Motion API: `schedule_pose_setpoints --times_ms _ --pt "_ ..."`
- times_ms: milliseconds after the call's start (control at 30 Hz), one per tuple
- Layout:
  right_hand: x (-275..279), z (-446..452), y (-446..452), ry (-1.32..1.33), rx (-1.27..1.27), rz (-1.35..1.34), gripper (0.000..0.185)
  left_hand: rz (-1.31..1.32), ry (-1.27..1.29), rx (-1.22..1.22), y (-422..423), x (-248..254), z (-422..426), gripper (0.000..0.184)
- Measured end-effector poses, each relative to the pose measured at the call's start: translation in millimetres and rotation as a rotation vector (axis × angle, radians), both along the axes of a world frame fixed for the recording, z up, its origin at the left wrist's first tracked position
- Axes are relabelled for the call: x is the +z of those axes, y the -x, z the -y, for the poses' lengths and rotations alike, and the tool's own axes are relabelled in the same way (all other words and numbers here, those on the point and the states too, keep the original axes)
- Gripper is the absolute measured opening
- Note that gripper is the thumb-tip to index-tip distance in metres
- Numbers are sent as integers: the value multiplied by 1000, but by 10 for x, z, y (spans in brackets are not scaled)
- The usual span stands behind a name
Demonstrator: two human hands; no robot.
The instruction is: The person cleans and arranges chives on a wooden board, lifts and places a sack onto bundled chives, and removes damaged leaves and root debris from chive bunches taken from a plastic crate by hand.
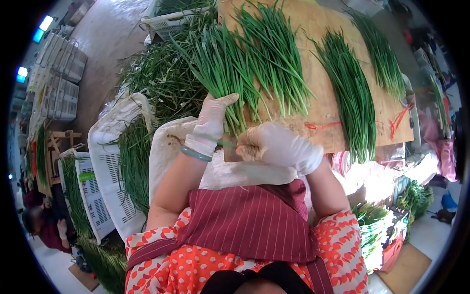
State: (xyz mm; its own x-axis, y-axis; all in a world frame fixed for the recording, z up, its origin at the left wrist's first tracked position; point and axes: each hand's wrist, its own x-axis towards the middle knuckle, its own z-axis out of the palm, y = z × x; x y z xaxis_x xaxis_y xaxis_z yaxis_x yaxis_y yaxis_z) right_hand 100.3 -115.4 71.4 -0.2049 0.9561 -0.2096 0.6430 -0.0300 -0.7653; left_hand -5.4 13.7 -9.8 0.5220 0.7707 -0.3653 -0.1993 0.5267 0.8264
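My left hand (pixel 214 115), in a whitish glove, is closed around the lower stems of a bunch of garlic chives (pixel 223 63), thumb on top. The bunch lies at the left edge of a wooden board (pixel 318 73), its leaves pointing away from me. Just right of it, my gloved right hand (pixel 274 144) is closed in a pinch near the board's front edge. A blurred green strand (pixel 226 144), apparently a chive leaf, sticks out from its fingertips toward my left wrist. A second chive bunch (pixel 279 59) lies beside the held one.
More chive bunches (pixel 350 93) lie on the board's right, with red ties (pixel 323 125) near them. A heap of loose leaves (pixel 166 73) is at the left. White crates (pixel 110 166) with chives stand beside me. Another person (pixel 49 225) is at the far left.
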Motion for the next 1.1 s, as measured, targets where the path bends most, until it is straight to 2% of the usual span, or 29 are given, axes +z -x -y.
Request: schedule_pose_setpoints --times_ms 33,100,167,200,233,267,333,400,467,533,567,633,667,733,767,833,867,933,967,1033,1100 --pt "116 -50 -25 1 -4 -1 17 -4 59 -5 2 58 7 29" --pt "324 -271 -112 -111 281 -17 23 -9 121 -7 1 79 27 31" --pt "440 -600 -103 -190 -44 -504 31 -11 121 -3 9 59 35 28" --pt "552 -759 -147 -355 -226 -480 37 -10 122 2 4 45 33 27" --pt "507 -954 -221 -620 -374 -218 39 -10 122 9 3 29 23 25" --pt "445 -943 -245 -620 -375 -222 39 -11 120 15 12 8 1 24" --pt "410 -843 -273 -683 -571 358 33 -24 85 -3 31 -61 -32 21" --pt "156 -540 -262 -337 -410 374 28 -4 134 10 21 -3 -15 21" --pt "8 -153 -75 -26 -196 688 29 -11 132 11 22 -24 -22 21" --pt "-374 93 90 43 -146 548 32 -19 131 11 18 -38 -22 21" --pt "-395 174 161 46 -147 547 32 -39 124 17 14 -32 -21 21" --pt "-410 276 271 31 -303 311 30 -58 115 21 0 -20 -21 21" --pt "-332 327 260 32 -302 311 30 -65 119 19 2 -16 -19 21" --pt "15 444 145 88 -58 28 21 -71 122 21 7 31 3 20" --pt "165 464 74 87 -58 30 21 -98 116 14 0 86 19 22" --pt "467 460 -92 151 221 -89 22 -123 108 3 -10 98 28 23" --pt "597 433 -174 148 218 -85 22 -113 83 -14 -6 39 -1 24" --pt "826 330 -349 -247 232 -391 24 -99 55 -37 -9 -36 -20 26" --pt "920 241 -422 -226 105 -478 26 -113 64 -20 -19 -53 -23 29" --pt "1118 -111 -544 -212 -25 -559 28 -122 68 -9 -53 -57 -26 32" --pt "1324 -764 -513 -415 -33 -398 27 -129 23 -22 -44 -49 -9 28"
